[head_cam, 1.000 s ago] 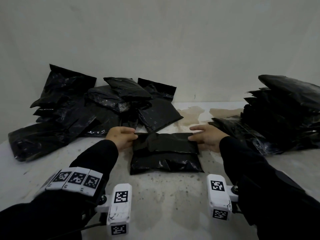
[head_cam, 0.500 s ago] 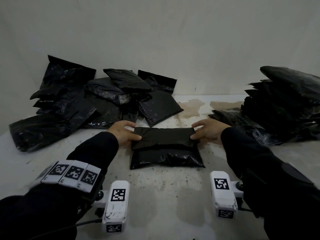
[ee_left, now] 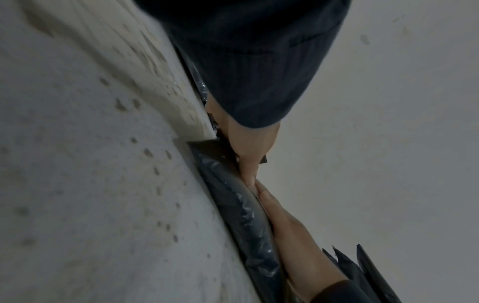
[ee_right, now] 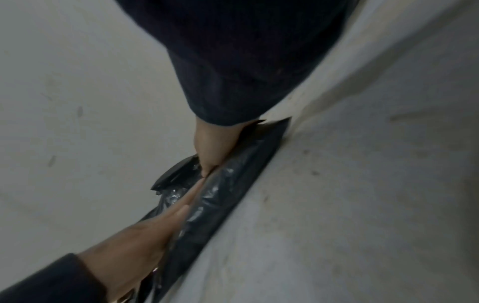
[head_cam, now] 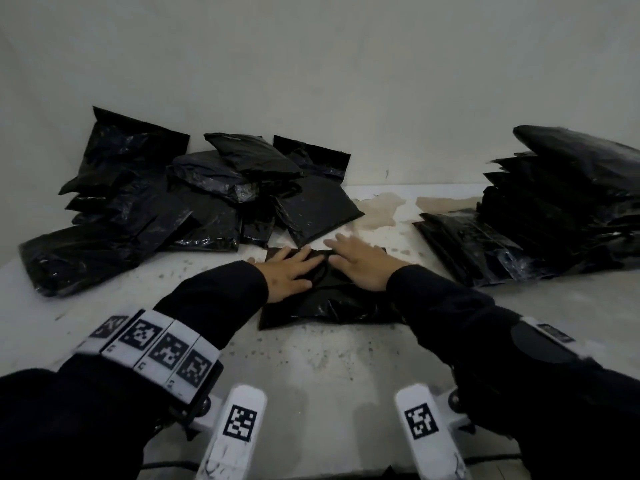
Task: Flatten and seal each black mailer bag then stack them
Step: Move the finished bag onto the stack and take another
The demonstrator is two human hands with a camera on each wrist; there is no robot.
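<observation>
1. Black mailer bag [head_cam: 332, 299] — thin, glossy plastic film with soft filling. Judged light, limp and slippery; it should crease rather than break. It lies flat on the desk [head_cam: 311, 368], directly under both palms.
2. Where to hold — best taken at the side edges or corners, to either side of the palms; the slick middle offers no purchase.
3. Left hand [head_cam: 289, 271] — grip spread flat, fingers straight, pressing on the folded flap and clasping nothing.
4. Right hand [head_cam: 360, 265] — likewise flat, fingers extended and pressing, blurred at the tips. The wrist views show the two sets of fingertips nearly meeting at mid-bag.
5. Loose pile of mailers [head_cam: 173, 209] — beyond the left grip.
6. Stack of mailers [head_cam: 554, 209] — outboard of the right grip, well apart.
</observation>
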